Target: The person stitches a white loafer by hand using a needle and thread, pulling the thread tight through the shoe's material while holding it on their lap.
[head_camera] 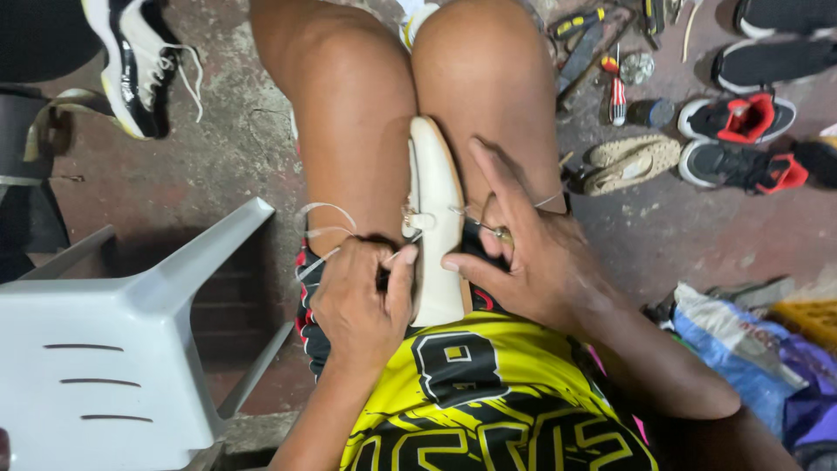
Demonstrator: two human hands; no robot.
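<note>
Head view, looking straight down at the seated person's lap.

Largest item: a white moulded plastic chair (pixel 131 331), lower left of the frame, lying tipped beside the person's leg on the stained concrete floor (pixel 218 166).

Centre of frame: I see a cream-coloured shoe sole (pixel 436 227) stood on edge and wedged between the two bare knees. I judge the knees act as a clamp, so both hands stay free for the stitching.

The right hand (pixel 523 253) lies spread across the sole's right side, thumb pressed to its lower edge to steady it, fingers narrowly pinched on a thin metal awl or needle (pixel 488 225) whose tip meets the sole's side.

The left hand (pixel 357 296), lower centre, is closed on a pale waxed thread (pixel 318 231) that loops off to the left, apparently pulled taut away from the seam.

Upper right of frame: black trainers with red linings (pixel 741 139), a worn tan loose sole (pixel 629 161) just beside them, and a scatter of small hand tools (pixel 602 44) on the floor, within arm's reach of the working side.

Upper left: a black-and-white high-top sneaker (pixel 135 61), laces hanging, well apart from the work.

Lower right: a crumpled blue plastic bag (pixel 741 349).
</note>
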